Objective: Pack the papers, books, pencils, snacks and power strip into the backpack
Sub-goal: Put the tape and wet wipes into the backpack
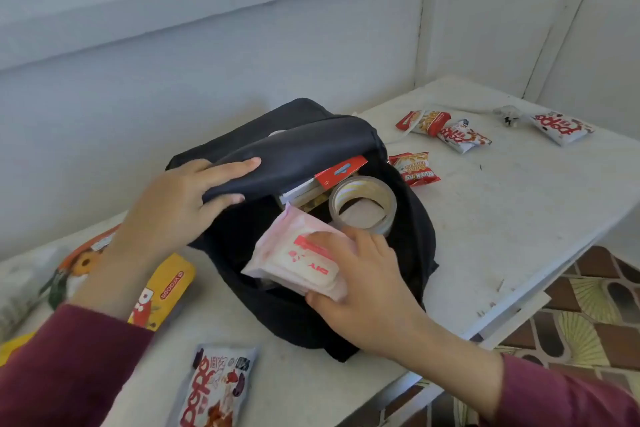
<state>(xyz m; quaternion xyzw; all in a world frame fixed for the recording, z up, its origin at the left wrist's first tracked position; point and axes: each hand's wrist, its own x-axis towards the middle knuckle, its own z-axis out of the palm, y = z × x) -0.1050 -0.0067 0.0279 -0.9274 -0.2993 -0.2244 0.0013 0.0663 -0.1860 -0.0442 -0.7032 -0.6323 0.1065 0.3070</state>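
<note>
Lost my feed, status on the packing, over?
Left hand holds backpack flap open. Right hand grips pink packet in opening. Tape roll crowds inside.

Matt black cloth backpack [301, 146] on a scuffed white-painted table [502, 218]; inside it a glossy clear-plastic tape roll [362, 186] and pink pack [277, 253] in soft film; right of it, shiny foil snack packets [414, 168]

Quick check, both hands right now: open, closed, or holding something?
Left hand: grips the backpack flap, holding it up.
Right hand: holds the pink packet at the backpack's opening.
</note>
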